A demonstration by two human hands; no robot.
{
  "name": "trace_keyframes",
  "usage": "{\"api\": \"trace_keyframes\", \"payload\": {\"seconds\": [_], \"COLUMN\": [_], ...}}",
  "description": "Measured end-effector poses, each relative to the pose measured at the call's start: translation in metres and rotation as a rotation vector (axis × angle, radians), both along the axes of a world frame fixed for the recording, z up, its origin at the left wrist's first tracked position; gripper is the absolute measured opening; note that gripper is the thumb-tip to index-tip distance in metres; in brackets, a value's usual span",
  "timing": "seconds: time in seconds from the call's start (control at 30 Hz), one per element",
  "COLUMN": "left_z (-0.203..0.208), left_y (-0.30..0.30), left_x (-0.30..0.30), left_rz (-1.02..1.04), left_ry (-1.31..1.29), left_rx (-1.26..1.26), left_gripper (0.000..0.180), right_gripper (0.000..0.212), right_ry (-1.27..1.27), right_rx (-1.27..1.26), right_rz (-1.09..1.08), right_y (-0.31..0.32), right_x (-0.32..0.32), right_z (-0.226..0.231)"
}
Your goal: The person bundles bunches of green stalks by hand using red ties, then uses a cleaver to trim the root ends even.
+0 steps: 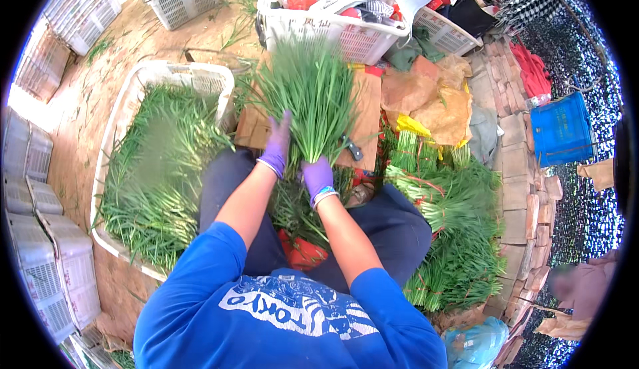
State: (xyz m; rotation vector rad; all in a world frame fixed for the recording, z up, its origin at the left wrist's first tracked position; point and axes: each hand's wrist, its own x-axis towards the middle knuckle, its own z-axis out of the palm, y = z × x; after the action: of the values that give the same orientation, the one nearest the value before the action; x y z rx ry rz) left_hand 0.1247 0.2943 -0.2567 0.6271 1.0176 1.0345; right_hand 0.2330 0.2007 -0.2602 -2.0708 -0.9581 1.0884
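Note:
A loose bunch of chives [309, 99] stands upright in front of me, leaf tips pointing away and blurred by motion. Its pale stem ends are wrapped by my right hand [317, 177], which wears a purple glove. My left hand [277, 141], gloved alike, lies along the left side of the leaves with its fingers stretched out. Beneath the bunch is a brown board [366, 113]. A small black tool [351, 148], perhaps a knife, rests on the board just right of the stems. Loose chives [160, 176] fill a white crate [100, 196] on my left.
Tied chive bundles [452, 236] are piled at my right beside a brick edge [516, 196]. Beyond the board stands a white crate [333, 36] of bags and cloths. Brown sacking [432, 96] lies to its right. More crates [50, 262] line the far left.

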Motion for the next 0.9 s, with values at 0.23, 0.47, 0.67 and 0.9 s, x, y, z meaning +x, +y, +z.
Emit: {"api": "trace_keyframes", "payload": {"seconds": [0.23, 0.47, 0.67, 0.9], "left_z": [0.024, 0.006, 0.003, -0.002], "left_y": [0.000, 0.000, -0.004, -0.002], "left_x": [0.010, 0.000, -0.001, -0.002], "left_rz": [-0.355, -0.353, -0.326, -0.296], "left_ry": [0.917, 0.996, 1.003, 0.982], "left_rx": [0.083, 0.206, 0.200, 0.266], "left_gripper": [0.138, 0.127, 0.126, 0.127], "right_gripper": [0.070, 0.037, 0.052, 0.034], "right_ry": [-0.287, 0.733, 1.250, 0.594], "right_rx": [-0.110, 0.196, -0.203, 0.536], "right_rz": [0.656, -0.466, -0.303, -0.147], "right_y": [0.022, -0.086, -0.093, -0.105], "right_x": [-0.015, 0.020, -0.021, 0.004], "right_z": [0.029, 0.008, -0.026, 0.104]}}
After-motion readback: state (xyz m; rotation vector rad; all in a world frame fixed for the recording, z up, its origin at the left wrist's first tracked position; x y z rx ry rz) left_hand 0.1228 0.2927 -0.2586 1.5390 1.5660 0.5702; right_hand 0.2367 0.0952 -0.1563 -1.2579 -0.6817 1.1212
